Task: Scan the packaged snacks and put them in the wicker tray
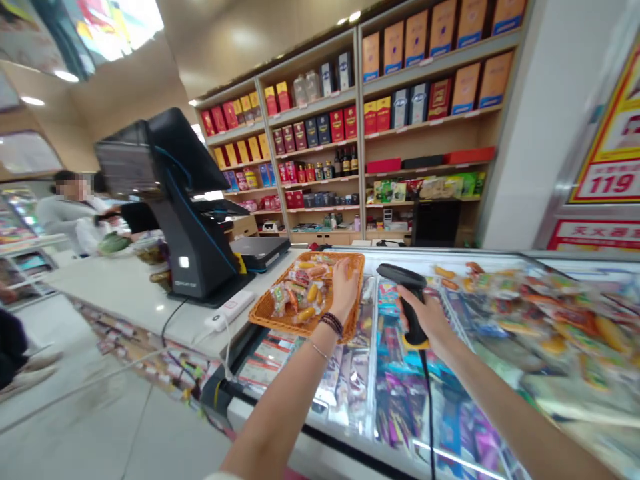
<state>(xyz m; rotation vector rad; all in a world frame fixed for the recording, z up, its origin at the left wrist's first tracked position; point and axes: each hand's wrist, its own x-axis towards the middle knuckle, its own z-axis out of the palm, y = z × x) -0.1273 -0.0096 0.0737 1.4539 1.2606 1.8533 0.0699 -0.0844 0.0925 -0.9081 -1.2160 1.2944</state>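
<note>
An orange woven basket (260, 313) holds several small wrapped snacks (307, 293) and rests on the glass top of a freezer. My left hand (345, 283) reaches over the right side of the basket, its fingers partly bent; what they touch, if anything, is too small to tell. A dark beaded bracelet is on that wrist. To the right, my right hand (425, 313) is wrapped round the handle of a black barcode scanner (407, 283), which is raised above the freezer with its cable hanging down.
Left of the basket stand a black checkout terminal (185, 247) and a white power strip (230, 310) on a white counter (115, 287). More packed snacks (565, 313) lie at the right. A person (75, 213) is at the far left. Shelves of boxes (315, 133) line the back.
</note>
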